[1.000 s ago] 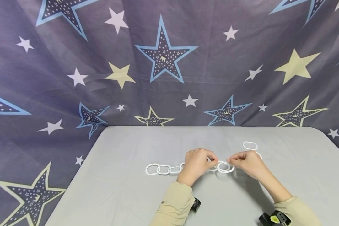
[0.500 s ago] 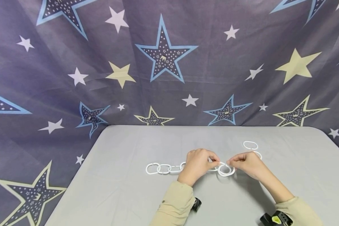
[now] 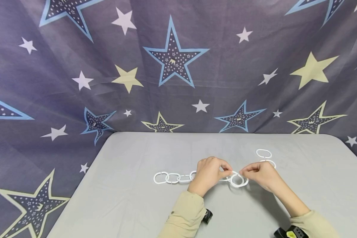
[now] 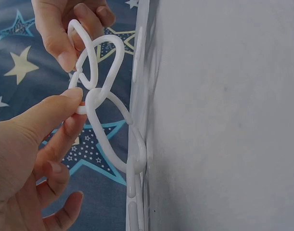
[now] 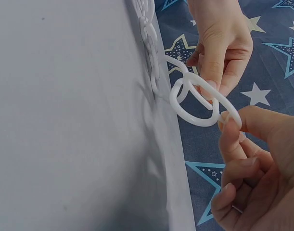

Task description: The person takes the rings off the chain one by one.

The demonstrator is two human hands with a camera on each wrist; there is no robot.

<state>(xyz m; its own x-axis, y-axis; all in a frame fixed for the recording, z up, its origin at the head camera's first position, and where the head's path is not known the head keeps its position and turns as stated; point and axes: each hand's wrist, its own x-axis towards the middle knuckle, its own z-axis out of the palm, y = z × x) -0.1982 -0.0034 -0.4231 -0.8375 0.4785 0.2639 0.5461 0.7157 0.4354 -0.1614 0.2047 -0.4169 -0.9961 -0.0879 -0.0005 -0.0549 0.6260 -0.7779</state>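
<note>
The right hand (image 3: 261,174) pinches a white oval plastic link (image 5: 226,99); in the right wrist view it lies toward ten o'clock from this nearer grip, long axis ten to four. The left hand (image 3: 209,174) pinches the end of a white oval-link plastic chain (image 4: 103,137), running toward nine o'clock across the grey surface (image 3: 122,198) in the head view.

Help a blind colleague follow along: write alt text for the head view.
A person's left hand and right hand pinch white links over a gray table, a chain extending left; a star-patterned cloth hangs behind.
</note>
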